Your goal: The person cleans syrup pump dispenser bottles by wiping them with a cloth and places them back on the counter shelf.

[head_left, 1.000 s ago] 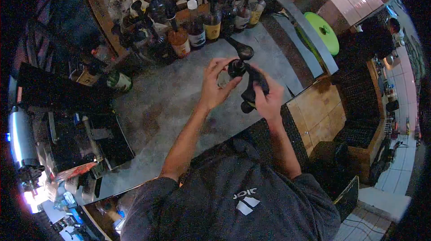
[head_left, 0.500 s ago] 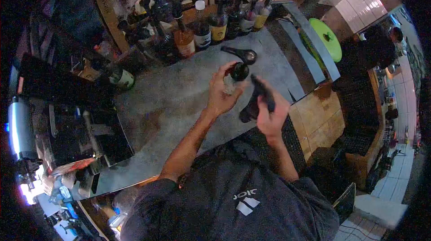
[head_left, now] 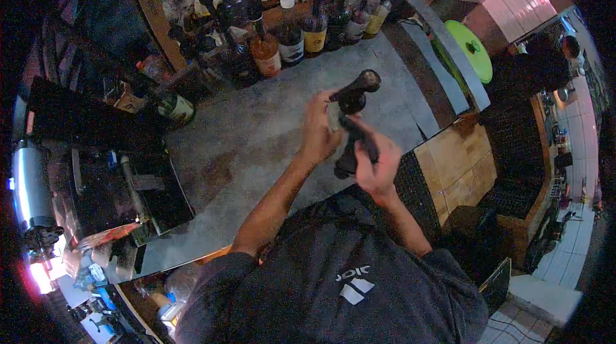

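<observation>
My left hand (head_left: 319,129) is wrapped round a small pale, see-through container (head_left: 333,115), mostly hidden by the fingers. A black round top (head_left: 352,101) and a black arm with a rounded end (head_left: 367,80) show just beyond it. In my right hand (head_left: 380,167) is a black elongated object with a handle-like part (head_left: 357,131); its kind is unclear. The upper end of this object is at the container's side; I cannot tell whether they touch. Under the right hand is another dark part (head_left: 346,163), partly covered. Both hands are over the grey counter (head_left: 256,132).
Several bottles, many with black pumps, line the back of the counter, among them a white-capped bottle (head_left: 291,39). A green lid (head_left: 468,49) leans at the right. Another bottle (head_left: 176,110) is at the left, beside dark equipment (head_left: 147,184).
My right hand has moved left, bringing the black object closer to the container. The black arm beyond the left hand now points up and right instead of lying nearly sideways.
</observation>
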A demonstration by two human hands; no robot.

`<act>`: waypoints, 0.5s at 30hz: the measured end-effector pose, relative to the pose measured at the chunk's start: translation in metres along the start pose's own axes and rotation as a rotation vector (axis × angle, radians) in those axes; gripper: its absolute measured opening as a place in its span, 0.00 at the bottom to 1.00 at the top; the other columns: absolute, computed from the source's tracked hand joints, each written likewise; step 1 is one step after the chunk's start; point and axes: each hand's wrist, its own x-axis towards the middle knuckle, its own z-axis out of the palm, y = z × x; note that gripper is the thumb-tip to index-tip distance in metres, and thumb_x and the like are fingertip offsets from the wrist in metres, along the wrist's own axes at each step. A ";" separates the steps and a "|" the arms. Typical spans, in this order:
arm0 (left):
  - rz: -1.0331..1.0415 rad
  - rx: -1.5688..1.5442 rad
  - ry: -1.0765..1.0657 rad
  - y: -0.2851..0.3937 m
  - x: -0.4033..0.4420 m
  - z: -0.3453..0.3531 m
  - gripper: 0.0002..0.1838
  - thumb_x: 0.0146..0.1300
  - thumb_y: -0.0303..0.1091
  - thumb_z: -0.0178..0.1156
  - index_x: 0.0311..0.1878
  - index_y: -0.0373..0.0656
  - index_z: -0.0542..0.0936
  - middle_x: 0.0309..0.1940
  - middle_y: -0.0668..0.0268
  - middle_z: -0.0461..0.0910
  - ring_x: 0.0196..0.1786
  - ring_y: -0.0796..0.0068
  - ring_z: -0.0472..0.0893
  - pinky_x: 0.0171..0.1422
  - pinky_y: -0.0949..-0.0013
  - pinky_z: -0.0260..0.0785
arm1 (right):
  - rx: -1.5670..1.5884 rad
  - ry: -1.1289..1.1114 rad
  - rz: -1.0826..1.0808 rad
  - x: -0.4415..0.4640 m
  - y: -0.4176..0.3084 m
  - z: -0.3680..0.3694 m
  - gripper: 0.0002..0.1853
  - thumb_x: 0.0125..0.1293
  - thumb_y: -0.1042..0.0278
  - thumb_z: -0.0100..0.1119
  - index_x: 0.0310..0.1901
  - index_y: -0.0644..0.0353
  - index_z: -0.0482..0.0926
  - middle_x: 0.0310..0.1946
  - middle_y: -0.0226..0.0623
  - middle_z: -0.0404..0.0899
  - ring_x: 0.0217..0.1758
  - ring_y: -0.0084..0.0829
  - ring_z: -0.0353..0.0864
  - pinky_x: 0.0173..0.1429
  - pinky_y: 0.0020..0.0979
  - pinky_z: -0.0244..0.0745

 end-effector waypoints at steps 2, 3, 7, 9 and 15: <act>0.006 -0.074 0.048 0.006 0.005 0.002 0.28 0.52 0.32 0.65 0.57 0.40 0.69 0.46 0.59 0.75 0.50 0.59 0.73 0.58 0.61 0.59 | 0.108 0.198 0.123 -0.003 0.001 -0.004 0.20 0.53 0.76 0.53 0.50 0.65 0.76 0.35 0.49 0.80 0.35 0.46 0.82 0.42 0.32 0.76; 0.007 -0.146 0.091 0.010 0.007 0.003 0.30 0.51 0.33 0.66 0.59 0.40 0.68 0.46 0.59 0.75 0.51 0.59 0.72 0.59 0.61 0.57 | 0.084 0.216 0.166 -0.001 -0.001 -0.008 0.19 0.54 0.77 0.51 0.49 0.66 0.76 0.37 0.50 0.81 0.37 0.45 0.82 0.43 0.32 0.75; -0.010 -0.160 -0.005 0.013 0.014 -0.010 0.33 0.52 0.34 0.65 0.62 0.40 0.66 0.45 0.59 0.75 0.52 0.58 0.72 0.59 0.62 0.57 | 0.013 0.226 0.153 0.002 0.013 -0.012 0.19 0.53 0.77 0.52 0.49 0.66 0.76 0.38 0.50 0.80 0.38 0.45 0.82 0.43 0.32 0.75; -0.015 0.091 -0.172 0.009 0.008 -0.013 0.35 0.52 0.35 0.65 0.64 0.41 0.65 0.45 0.58 0.75 0.51 0.58 0.72 0.58 0.62 0.57 | -0.037 0.152 0.137 0.004 0.007 -0.011 0.22 0.51 0.76 0.53 0.51 0.67 0.75 0.34 0.49 0.79 0.34 0.46 0.80 0.38 0.34 0.75; 0.036 -0.066 -0.020 0.009 0.002 -0.004 0.32 0.49 0.33 0.67 0.59 0.39 0.68 0.43 0.58 0.74 0.46 0.57 0.70 0.55 0.60 0.58 | -0.157 0.164 -0.019 -0.003 0.010 0.007 0.29 0.47 0.74 0.54 0.57 0.68 0.72 0.25 0.45 0.71 0.25 0.46 0.74 0.30 0.36 0.70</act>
